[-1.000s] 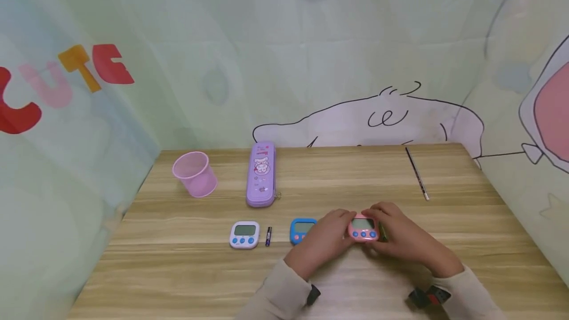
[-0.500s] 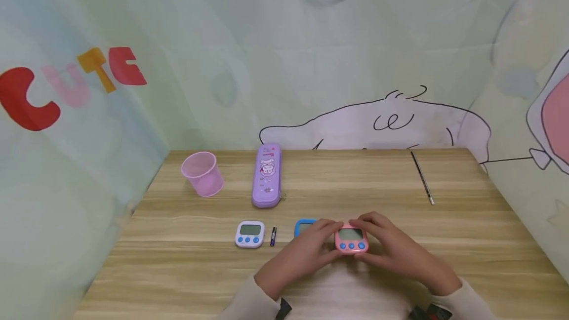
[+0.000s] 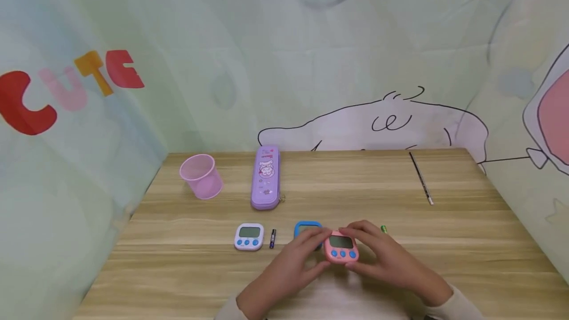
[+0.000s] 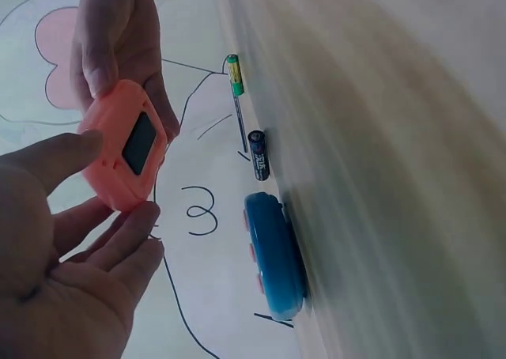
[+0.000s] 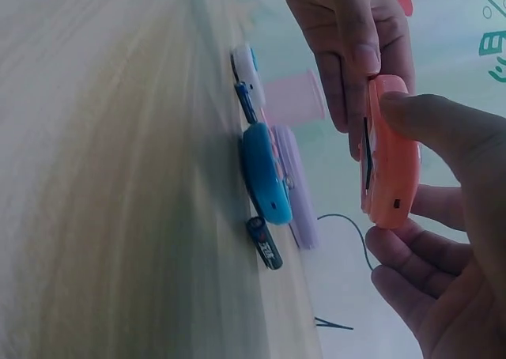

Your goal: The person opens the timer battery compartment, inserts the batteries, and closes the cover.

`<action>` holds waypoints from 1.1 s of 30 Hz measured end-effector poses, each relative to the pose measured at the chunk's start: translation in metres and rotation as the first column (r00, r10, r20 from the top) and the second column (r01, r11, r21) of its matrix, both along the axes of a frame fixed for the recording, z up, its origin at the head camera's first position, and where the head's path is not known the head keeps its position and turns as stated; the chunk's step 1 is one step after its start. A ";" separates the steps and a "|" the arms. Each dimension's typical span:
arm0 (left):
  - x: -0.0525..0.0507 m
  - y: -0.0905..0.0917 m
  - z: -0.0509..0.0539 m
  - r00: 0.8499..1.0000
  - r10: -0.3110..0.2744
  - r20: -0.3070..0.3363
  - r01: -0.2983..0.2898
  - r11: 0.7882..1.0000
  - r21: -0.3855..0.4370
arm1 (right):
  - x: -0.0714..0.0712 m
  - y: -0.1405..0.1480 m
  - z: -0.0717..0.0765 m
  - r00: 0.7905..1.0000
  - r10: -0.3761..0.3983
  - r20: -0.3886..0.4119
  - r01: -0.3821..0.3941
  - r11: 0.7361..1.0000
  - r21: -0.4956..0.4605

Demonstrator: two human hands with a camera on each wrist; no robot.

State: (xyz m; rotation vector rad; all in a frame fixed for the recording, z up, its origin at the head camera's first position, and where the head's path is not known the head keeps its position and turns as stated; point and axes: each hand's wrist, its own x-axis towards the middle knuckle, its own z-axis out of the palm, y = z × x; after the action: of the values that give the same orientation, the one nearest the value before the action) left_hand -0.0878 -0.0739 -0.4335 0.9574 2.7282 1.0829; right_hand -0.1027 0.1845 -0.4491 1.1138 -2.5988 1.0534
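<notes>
Both hands hold a pink timer [image 3: 341, 248] by its two sides above the table, its screen and blue buttons facing up in the head view. My left hand [image 3: 289, 270] pinches its left side, my right hand [image 3: 391, 263] its right side. In the left wrist view the back of the pink timer [image 4: 126, 145] shows a dark rectangular recess. A blue timer [image 3: 306, 226] lies partly behind the left hand. Beside it is a dark battery [image 4: 258, 155], which the hands hide in the head view; a green battery [image 3: 384, 229] lies beyond the right hand.
On the table, a white timer [image 3: 249, 237] and a dark battery [image 3: 272, 238] lie to the left. Farther back stand a pink cup [image 3: 202, 177] and a purple pencil case [image 3: 265, 178]. A pencil [image 3: 421, 178] lies at the back right.
Both hands have moved the pink timer left and toward the near edge. The green battery by the right hand, mostly covered before, shows its end beyond that hand.
</notes>
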 end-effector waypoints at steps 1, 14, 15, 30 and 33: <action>0.001 -0.001 -0.001 1.000 -0.003 -0.009 0.003 1.000 0.003 | 0.000 -0.001 0.000 1.000 0.003 -0.001 -0.003 1.000 -0.002; -0.003 -0.005 -0.010 0.993 0.029 -0.118 -0.017 0.995 0.096 | 0.003 -0.012 -0.008 0.999 0.007 -0.036 -0.011 0.995 -0.097; -0.004 -0.005 -0.010 0.993 0.031 -0.112 -0.019 0.995 0.101 | 0.003 -0.012 -0.009 0.999 0.006 -0.031 -0.010 0.995 -0.104; -0.005 -0.005 -0.015 0.991 -0.024 0.130 -0.015 0.956 0.293 | 0.009 -0.017 -0.018 0.939 0.192 0.286 -0.100 0.946 -0.310; -0.004 -0.008 -0.018 0.952 -0.071 0.297 -0.064 0.905 0.421 | 0.010 -0.018 -0.019 0.908 0.234 0.346 -0.113 0.935 -0.337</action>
State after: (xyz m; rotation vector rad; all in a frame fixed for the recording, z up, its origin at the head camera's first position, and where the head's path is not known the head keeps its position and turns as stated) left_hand -0.0915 -0.0818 -0.4512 0.7473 2.2821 1.7134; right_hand -0.0931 0.1664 -0.4685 1.1773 -2.4955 1.8153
